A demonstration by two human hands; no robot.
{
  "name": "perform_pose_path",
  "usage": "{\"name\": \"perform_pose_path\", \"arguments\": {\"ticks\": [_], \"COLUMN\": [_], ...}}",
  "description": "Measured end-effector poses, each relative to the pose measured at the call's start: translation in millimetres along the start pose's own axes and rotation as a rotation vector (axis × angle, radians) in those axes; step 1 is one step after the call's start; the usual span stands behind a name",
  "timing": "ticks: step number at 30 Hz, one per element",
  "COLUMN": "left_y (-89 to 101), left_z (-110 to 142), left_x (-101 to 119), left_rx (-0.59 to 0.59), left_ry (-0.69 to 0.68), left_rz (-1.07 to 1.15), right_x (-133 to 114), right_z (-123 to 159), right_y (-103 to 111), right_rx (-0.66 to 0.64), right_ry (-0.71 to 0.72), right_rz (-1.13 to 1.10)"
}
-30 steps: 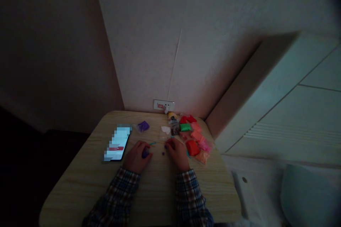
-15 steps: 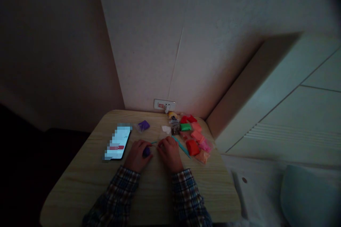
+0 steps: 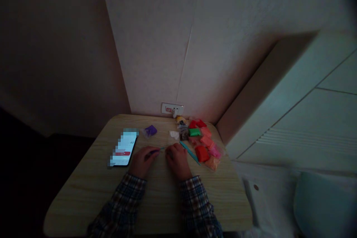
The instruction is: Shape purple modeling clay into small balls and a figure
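My left hand (image 3: 141, 162) is on the near side of the pale wood-grain tabletop (image 3: 158, 200), thumb and fingers closed on a dark purple piece of soft clay-like stuff (image 3: 153, 152), of which only a dim strip shows between them. Just past those fingertips pokes a thin teal tip (image 3: 162, 148); whether I hold it or it lies on the wood, I can't tell. My right hand (image 3: 179, 161) is just beside, back upward, its fingers bent and drawn together low over the wood, and what is under them, if anything, is hidden. Right by it, on its outer side, a flat turquoise stick-like tool (image 3: 190, 153) lies slantwise. Beyond that are a bright red packet (image 3: 202, 153), a peach-coloured bag (image 3: 213, 163) and a vivid pink bag (image 3: 214, 151), with a small green packet (image 3: 194, 132) farther back. A white piece in clear wrapping (image 3: 174, 134) lies ahead of my right hand, and a purple packet in clear plastic (image 3: 151, 130) ahead of my left. A black-edged phone with a lit screen (image 3: 125, 148) lies left of my left hand
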State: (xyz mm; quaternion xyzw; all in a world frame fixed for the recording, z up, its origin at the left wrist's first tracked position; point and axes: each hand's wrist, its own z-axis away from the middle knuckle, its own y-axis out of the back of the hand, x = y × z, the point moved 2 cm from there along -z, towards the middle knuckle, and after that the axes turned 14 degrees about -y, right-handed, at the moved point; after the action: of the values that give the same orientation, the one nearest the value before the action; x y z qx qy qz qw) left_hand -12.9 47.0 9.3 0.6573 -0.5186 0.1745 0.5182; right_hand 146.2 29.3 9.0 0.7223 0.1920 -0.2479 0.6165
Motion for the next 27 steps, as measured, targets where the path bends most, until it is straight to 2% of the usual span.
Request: {"name": "perform_pose_path", "arguments": {"ticks": [3,6,9,12,16,22,27], "left_y": [-1.0,-3.7,-6.2,-6.1,-3.9,-3.8,-5.6], "left_z": [0.3,0.6,1.1,0.6,-1.2,-2.3,-1.5], "left_x": [0.9,4.5,7.8,8.7,7.4,8.4,6.3], "left_rx": [-0.011,0.016,0.070,0.103,0.112,0.082,0.066], "left_ry": [0.097,0.151,0.227,0.277,0.297,0.333,0.331], "left_rz": [0.123,0.252,0.416,0.496,0.563,0.679,0.693], "right_x": [-5.8,-13.1,-18.4,-20.7,-21.2,-17.1,-15.7], "right_z": [0.7,2.4,5.1,7.4,8.1,5.0,4.6], "right_y": [5.7,9.7,11.5,12.6,12.9,13.5,13.6], "right_rx": [0.004,-0.030,-0.071,-0.088,-0.075,0.025,0.049], "right_ry": [0.033,0.128,0.229,0.271,0.291,0.216,0.212], "right_rz": [-0.139,-0.263,-0.302,-0.315,-0.333,-0.368,-0.373]}}
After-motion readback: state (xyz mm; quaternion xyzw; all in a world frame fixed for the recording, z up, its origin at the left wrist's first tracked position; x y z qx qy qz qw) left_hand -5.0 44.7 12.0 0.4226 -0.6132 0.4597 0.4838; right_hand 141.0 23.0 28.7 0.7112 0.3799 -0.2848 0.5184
